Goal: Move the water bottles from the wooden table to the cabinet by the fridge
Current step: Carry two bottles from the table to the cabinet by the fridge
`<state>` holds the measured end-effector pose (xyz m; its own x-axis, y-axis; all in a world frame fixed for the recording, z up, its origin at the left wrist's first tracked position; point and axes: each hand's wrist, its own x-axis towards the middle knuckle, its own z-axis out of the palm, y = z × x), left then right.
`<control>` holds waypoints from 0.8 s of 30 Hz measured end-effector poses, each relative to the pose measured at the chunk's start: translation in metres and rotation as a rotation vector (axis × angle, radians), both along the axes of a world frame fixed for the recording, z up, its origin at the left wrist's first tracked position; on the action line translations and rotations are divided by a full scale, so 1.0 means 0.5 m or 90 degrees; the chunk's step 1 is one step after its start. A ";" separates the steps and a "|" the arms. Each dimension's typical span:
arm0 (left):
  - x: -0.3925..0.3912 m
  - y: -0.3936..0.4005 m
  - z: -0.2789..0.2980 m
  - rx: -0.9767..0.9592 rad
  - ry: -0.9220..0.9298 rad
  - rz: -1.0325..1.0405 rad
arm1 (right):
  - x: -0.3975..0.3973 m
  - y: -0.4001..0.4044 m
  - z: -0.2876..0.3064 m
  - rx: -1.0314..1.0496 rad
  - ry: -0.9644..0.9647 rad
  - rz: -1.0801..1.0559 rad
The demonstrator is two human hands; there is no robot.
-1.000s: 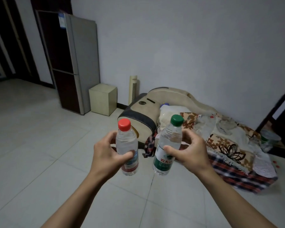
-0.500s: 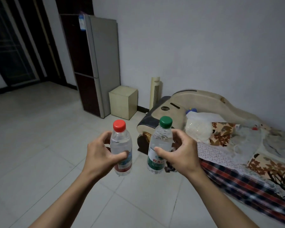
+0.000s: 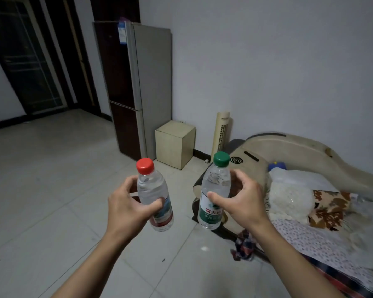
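Note:
My left hand point(image 3: 126, 208) grips a clear water bottle with a red cap point(image 3: 152, 190), held upright and tilted slightly left. My right hand point(image 3: 240, 203) grips a second bottle with a green cap and green label point(image 3: 213, 193), also upright. Both bottles are held side by side in front of me, above the tiled floor. Ahead stands a small beige cabinet point(image 3: 174, 144) against the wall, just right of the tall fridge point(image 3: 136, 87). The cabinet's top is bare. The wooden table is out of view.
A cream tower fan point(image 3: 222, 134) stands right of the cabinet. A beige massage chair point(image 3: 289, 151) and a low bed piled with patterned blankets and bags point(image 3: 310, 211) fill the right side. A dark doorway point(image 3: 24, 61) is at the far left. Pale floor tiles point(image 3: 52, 190) stretch ahead.
The fridge and cabinet have grown larger and shifted right and toward the centre as I walk closer. Both hands keep the same hold on the bottles.

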<state>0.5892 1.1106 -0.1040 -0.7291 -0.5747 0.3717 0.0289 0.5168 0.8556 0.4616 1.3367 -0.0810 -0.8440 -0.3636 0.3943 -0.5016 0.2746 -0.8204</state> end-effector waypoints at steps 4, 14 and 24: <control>-0.108 -0.104 -0.011 0.023 0.014 -0.016 | -0.089 -0.100 0.007 0.020 0.014 -0.013; -0.331 -0.365 0.008 0.053 0.032 -0.042 | -0.302 -0.346 0.030 0.018 -0.026 -0.005; -0.579 -0.550 -0.045 0.049 -0.023 -0.029 | -0.572 -0.540 -0.048 -0.014 -0.108 0.011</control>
<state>0.2996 0.8356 -0.1265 -0.7676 -0.5660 0.3007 0.0194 0.4485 0.8936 0.1756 1.0667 -0.1051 -0.8924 -0.3721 0.2551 -0.3605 0.2481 -0.8991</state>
